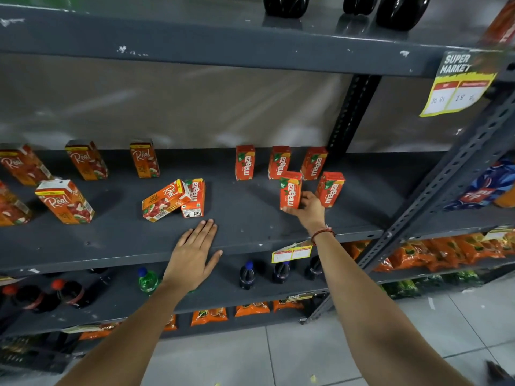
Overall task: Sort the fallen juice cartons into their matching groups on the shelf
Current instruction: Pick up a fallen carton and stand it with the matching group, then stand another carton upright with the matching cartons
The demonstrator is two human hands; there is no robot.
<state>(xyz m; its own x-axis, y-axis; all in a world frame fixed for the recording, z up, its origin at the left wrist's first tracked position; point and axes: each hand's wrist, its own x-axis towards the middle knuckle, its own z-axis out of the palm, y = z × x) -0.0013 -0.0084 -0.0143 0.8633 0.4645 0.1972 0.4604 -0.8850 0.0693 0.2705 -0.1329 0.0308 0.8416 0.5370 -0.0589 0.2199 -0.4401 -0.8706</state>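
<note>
On the grey middle shelf point(245, 235), my right hand point(308, 208) grips an upright orange Maaza carton point(290, 190) in the Maaza group on the right. Another Maaza carton point(330, 189) stands beside it, and three more point(278, 162) stand in a row behind. My left hand point(193, 253) rests flat and open on the shelf's front edge. Just beyond its fingertips lie two fallen cartons, touching: a Real apple carton point(164, 200) on its side and a Maaza carton point(195, 197) leaning against it. Upright Real cartons point(65, 201) stand at the left.
A slotted upright post point(434, 201) bounds the shelf on the right. The shelf above holds dark bottles point(287, 5) and carries a yellow price tag point(459, 84). Below are soda bottles point(246, 274) and orange snack packs point(446, 249). The floor is tiled.
</note>
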